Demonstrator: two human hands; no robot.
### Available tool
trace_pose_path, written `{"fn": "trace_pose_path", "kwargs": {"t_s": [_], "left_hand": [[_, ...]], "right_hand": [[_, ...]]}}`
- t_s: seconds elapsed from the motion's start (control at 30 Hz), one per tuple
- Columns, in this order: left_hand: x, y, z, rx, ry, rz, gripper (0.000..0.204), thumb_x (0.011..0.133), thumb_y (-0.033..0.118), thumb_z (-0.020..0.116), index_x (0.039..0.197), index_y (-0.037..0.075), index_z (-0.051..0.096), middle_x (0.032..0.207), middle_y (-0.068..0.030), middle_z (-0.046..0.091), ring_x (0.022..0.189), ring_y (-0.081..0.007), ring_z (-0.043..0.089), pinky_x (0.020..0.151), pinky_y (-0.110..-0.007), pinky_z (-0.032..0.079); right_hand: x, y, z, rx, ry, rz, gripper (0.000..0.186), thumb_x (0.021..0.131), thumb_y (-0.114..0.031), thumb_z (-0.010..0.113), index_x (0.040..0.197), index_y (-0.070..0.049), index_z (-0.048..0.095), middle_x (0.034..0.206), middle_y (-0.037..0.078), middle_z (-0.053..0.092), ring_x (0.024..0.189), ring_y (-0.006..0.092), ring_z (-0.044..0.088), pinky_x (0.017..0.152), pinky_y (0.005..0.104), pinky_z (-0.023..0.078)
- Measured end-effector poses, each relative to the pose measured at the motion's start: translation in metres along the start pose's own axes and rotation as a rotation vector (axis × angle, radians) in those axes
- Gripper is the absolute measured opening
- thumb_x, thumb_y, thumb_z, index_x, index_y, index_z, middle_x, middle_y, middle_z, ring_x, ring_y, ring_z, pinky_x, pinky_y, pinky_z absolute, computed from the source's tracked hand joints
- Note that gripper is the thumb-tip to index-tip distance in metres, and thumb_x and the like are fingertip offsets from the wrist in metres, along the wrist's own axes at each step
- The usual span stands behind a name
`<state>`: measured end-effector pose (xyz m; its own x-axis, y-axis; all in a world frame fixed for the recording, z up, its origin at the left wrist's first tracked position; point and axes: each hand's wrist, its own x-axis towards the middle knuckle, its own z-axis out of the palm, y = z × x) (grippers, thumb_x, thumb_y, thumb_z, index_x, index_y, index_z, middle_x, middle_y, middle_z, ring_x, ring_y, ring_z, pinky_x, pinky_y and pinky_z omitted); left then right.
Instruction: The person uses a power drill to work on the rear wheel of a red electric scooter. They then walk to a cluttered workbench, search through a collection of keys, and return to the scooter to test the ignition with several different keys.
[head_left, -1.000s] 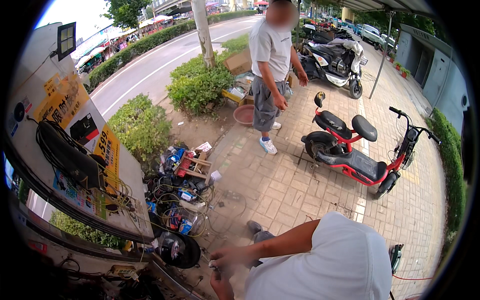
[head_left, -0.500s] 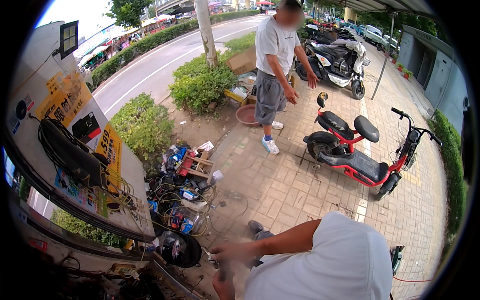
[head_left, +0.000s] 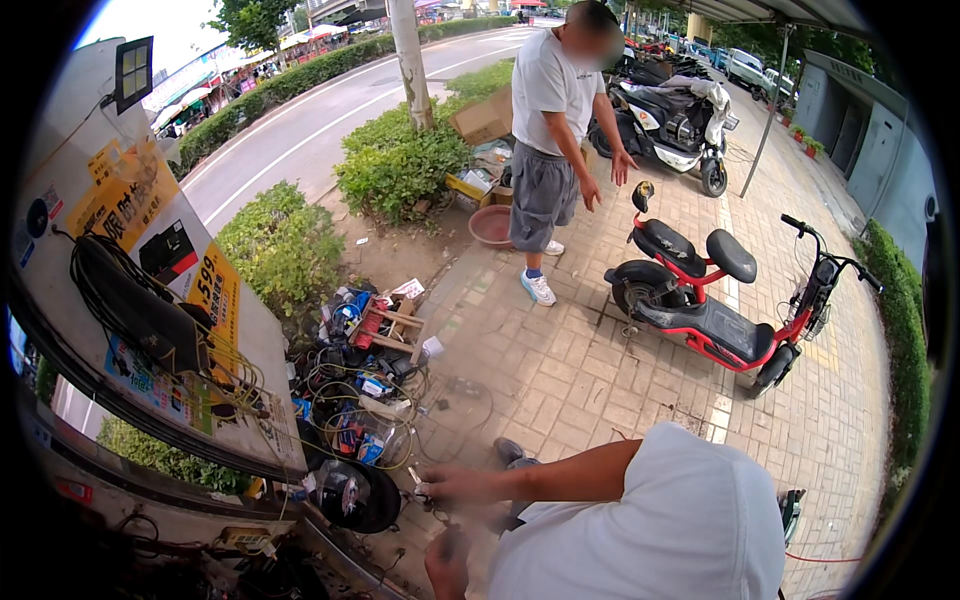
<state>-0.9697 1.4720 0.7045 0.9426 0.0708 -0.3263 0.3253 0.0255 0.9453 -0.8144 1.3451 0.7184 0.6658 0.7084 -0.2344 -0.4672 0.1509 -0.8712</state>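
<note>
My right hand [head_left: 458,487] reaches in from the right, its fingers closed around a small silvery metal tool [head_left: 417,482] whose kind I cannot make out. Below it, close to the lower edge, my left hand [head_left: 447,562] is curled; blur hides what is in it. A gap separates the two hands. Left of them stands a round black container [head_left: 380,502] with a clear plastic wrapping [head_left: 342,492] in it. Just beyond lies a heap of cables, boxes and electrical parts [head_left: 365,395].
A person [head_left: 560,110] in a white shirt stands ahead with both arms held out. A red electric scooter [head_left: 700,310] is parked to the right on the paving. A sign panel [head_left: 150,250] with hanging cables stands at left. Farther off are bushes [head_left: 400,165] and parked scooters [head_left: 680,120].
My hands have moved apart, the right slightly up with the silvery tool, which now points more upward. The standing person's arms have shifted a little.
</note>
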Motion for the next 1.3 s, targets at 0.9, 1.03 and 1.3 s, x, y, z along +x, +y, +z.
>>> {"fn": "trace_pose_path", "kwargs": {"t_s": [0.9,1.03,1.3], "left_hand": [[0.002,0.010,0.006,0.122,0.219,0.087,0.022,0.090,0.016,0.055,0.099,-0.004,0.058,0.080,-0.0089,0.061,0.068,-0.0164,0.059,0.061,-0.030,0.049],[0.001,0.015,0.006,0.231,0.257,0.094,0.024,0.090,0.015,0.052,0.090,-0.007,0.061,0.071,-0.0115,0.064,0.065,-0.0173,0.063,0.061,-0.030,0.050],[0.009,0.000,0.002,0.185,0.267,0.011,0.023,0.090,0.013,0.050,0.097,-0.006,0.061,0.075,-0.0103,0.064,0.068,-0.0164,0.063,0.065,-0.028,0.050]], "right_hand": [[-0.012,-0.016,0.009,-0.128,-0.173,0.068,0.027,0.093,-0.031,0.053,0.097,-0.005,0.052,0.080,-0.002,0.051,0.071,0.0067,0.046,0.060,0.0243,0.040],[-0.018,-0.011,0.012,-0.240,-0.178,0.008,0.030,0.093,-0.032,0.052,0.097,-0.002,0.053,0.081,0.002,0.053,0.073,0.0093,0.049,0.062,0.0263,0.041],[-0.034,-0.045,0.026,-0.397,-0.174,0.003,0.035,0.094,-0.032,0.046,0.099,0.001,0.053,0.084,0.006,0.055,0.078,0.0138,0.051,0.069,0.0297,0.043]]}}
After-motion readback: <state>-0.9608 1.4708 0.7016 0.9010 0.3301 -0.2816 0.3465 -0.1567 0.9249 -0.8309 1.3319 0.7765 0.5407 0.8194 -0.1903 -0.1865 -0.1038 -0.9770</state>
